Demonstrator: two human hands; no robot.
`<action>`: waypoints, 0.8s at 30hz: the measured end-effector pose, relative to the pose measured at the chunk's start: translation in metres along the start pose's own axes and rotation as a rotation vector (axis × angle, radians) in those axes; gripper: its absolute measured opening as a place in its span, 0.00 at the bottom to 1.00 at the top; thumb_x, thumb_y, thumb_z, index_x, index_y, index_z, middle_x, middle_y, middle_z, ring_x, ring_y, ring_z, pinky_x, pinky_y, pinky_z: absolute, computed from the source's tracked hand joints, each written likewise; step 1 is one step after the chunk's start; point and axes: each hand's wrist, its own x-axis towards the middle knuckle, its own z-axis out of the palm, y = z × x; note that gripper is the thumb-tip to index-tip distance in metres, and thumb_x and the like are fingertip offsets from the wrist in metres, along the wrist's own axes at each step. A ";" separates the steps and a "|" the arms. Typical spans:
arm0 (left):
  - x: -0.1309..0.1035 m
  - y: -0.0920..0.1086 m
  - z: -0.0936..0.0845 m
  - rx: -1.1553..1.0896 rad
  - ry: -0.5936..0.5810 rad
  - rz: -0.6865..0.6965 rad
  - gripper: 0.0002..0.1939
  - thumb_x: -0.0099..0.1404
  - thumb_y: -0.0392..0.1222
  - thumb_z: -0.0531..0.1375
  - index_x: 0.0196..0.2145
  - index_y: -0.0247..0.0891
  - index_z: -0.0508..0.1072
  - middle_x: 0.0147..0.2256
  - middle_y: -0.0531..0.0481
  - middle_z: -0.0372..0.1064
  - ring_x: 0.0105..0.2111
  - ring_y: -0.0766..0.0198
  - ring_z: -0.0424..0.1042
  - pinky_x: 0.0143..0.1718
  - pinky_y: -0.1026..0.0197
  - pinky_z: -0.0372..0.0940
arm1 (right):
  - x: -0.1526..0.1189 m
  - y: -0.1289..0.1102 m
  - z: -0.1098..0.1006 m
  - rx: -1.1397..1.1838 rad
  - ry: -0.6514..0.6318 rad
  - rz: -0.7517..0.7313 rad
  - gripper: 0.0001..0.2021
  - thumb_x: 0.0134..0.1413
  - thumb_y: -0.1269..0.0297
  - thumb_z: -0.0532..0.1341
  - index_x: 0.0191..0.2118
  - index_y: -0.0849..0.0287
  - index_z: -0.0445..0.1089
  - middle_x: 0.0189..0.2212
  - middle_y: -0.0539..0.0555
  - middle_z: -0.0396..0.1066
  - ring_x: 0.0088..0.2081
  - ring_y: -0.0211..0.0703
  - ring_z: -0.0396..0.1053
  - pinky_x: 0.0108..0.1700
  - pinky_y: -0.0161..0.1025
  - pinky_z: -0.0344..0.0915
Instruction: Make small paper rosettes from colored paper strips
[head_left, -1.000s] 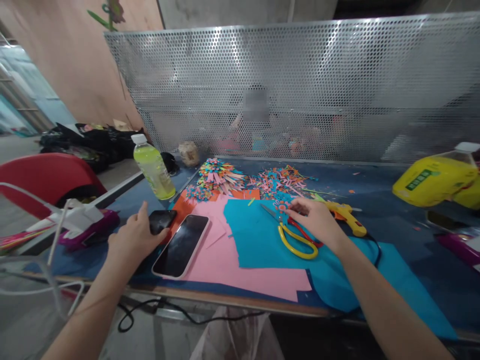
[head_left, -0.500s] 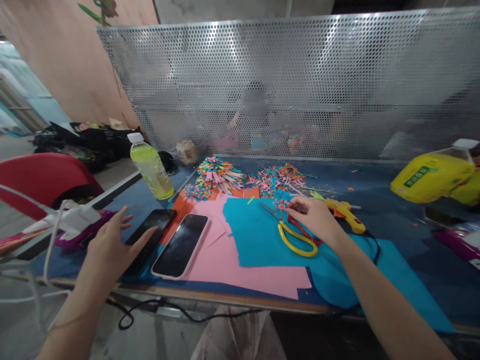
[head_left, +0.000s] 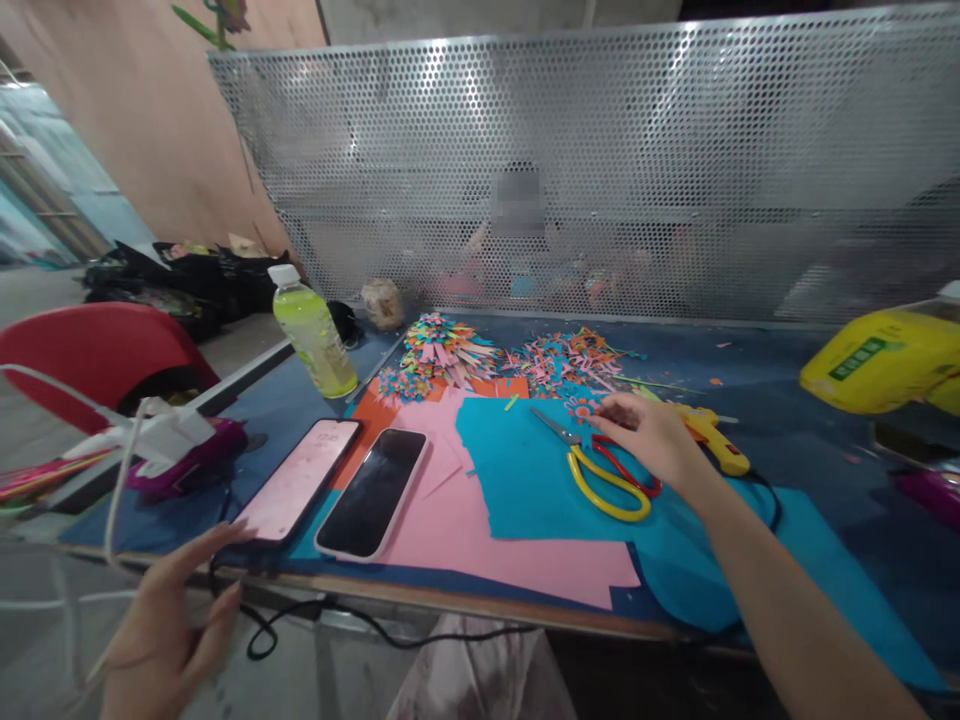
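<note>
Left hand (head_left: pixel 169 630) here, fingers apart, fingertips at the near end of a lit phone (head_left: pixel 300 480) on the desk (head_left: pixel 795 445)! And the right hand (head_left: pixel 652 435): fingers pinched on a paper flower (head_left: pixel 579 407), just beside the scissors (head_left: pixel 573 439).

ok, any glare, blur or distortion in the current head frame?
Head view: bright glare streaks on the perforated metal panel; lit phone's clock digits too soft to read surely; yellow jug near the right edge looks stretched, probably lens distortion.
</note>
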 end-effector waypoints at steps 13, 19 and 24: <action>0.028 0.007 0.011 0.050 -0.004 0.161 0.25 0.54 0.48 0.49 0.49 0.39 0.59 0.43 0.38 0.67 0.44 0.44 0.66 0.47 0.44 0.49 | 0.000 0.001 -0.005 -0.085 0.065 0.017 0.13 0.47 0.53 0.58 0.29 0.59 0.66 0.26 0.53 0.71 0.30 0.45 0.70 0.33 0.40 0.67; 0.021 0.000 0.005 0.065 0.008 0.132 0.26 0.53 0.48 0.49 0.50 0.42 0.58 0.42 0.40 0.67 0.42 0.44 0.67 0.47 0.44 0.49 | 0.000 0.009 -0.002 -0.105 0.075 0.003 0.12 0.46 0.53 0.59 0.30 0.57 0.66 0.28 0.53 0.72 0.31 0.46 0.71 0.36 0.42 0.68; 0.019 0.004 0.008 0.032 -0.051 0.077 0.29 0.52 0.47 0.50 0.53 0.47 0.54 0.43 0.42 0.67 0.45 0.43 0.66 0.46 0.43 0.50 | -0.001 0.004 -0.004 -0.100 0.065 0.017 0.12 0.47 0.54 0.59 0.30 0.58 0.66 0.30 0.54 0.72 0.32 0.46 0.71 0.37 0.43 0.68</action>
